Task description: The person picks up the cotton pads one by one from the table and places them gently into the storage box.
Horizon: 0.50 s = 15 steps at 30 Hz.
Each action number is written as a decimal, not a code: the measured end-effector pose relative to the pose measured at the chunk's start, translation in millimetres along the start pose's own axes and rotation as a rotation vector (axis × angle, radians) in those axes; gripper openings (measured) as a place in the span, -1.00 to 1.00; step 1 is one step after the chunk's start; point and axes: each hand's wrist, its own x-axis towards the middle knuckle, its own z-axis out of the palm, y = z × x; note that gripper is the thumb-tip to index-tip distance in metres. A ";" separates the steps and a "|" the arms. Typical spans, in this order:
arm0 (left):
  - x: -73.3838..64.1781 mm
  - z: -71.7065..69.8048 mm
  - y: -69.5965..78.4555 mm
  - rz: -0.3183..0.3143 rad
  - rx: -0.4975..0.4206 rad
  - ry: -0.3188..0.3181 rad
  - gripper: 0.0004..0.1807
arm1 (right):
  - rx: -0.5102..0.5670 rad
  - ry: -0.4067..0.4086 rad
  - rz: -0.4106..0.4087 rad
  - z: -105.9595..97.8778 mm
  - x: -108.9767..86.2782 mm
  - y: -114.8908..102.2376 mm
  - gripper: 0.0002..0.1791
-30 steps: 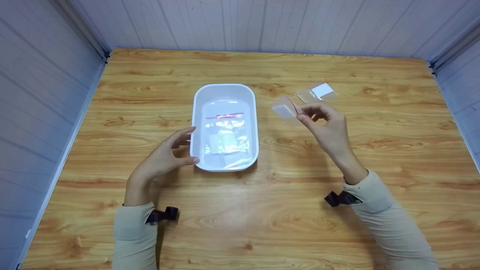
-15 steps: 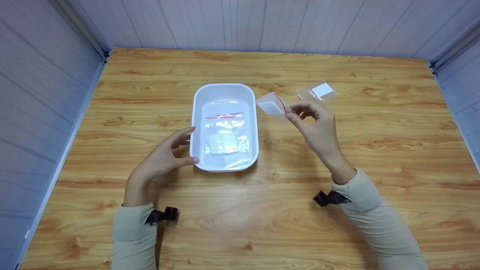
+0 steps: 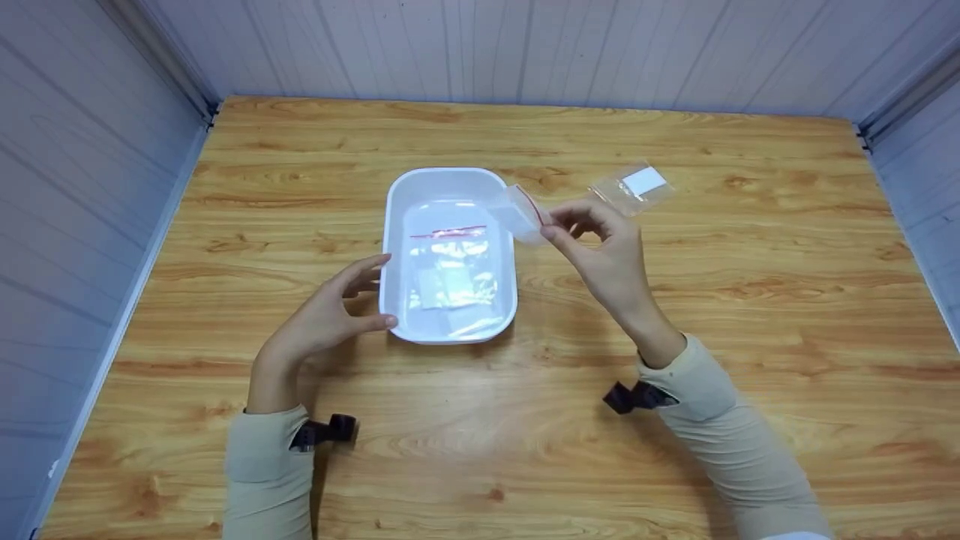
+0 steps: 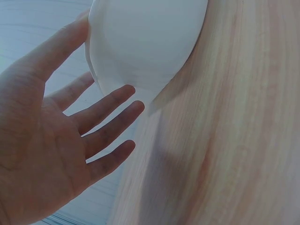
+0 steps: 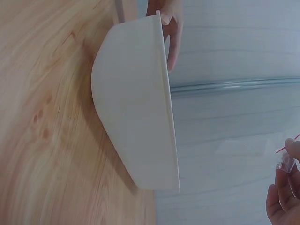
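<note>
A white plastic basin (image 3: 510, 300) stands on the table, with clear red-striped zip bags (image 3: 454, 274) lying flat inside. At its left side my left hand (image 3: 326, 311) rests its thumb and forefinger on the rim. In the left wrist view the left hand's other fingers (image 4: 110, 105) are spread out by the outer wall. My right hand (image 3: 604, 251) pinches a small clear zip bag (image 3: 517, 214) by its red-striped end. This bag holds a pale flat piece and overlaps the basin's right rim in the head view. From the right wrist view, the held bag (image 5: 248, 146) appears above rim level.
Another clear zip bag (image 3: 634, 186) with a white rectangular piece inside lies on the wooden table (image 3: 787, 300) behind the right hand. Pale panel walls (image 3: 480, 49) border the table at the back and both sides.
My right hand has moved left with the zip bag, bringing it from beside the basin to over its right rim. The left hand and basin have stayed in place.
</note>
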 end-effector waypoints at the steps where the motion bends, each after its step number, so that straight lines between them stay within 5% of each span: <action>1: 0.1 0.0 -0.1 -0.003 -0.001 -0.001 -0.04 | 0.006 -0.005 0.001 1.8 0.2 -0.1 -0.85; 15: 0.3 -0.2 0.2 0.007 0.008 -0.003 -0.05 | 0.040 -0.029 0.042 25.9 -0.5 1.6 -0.86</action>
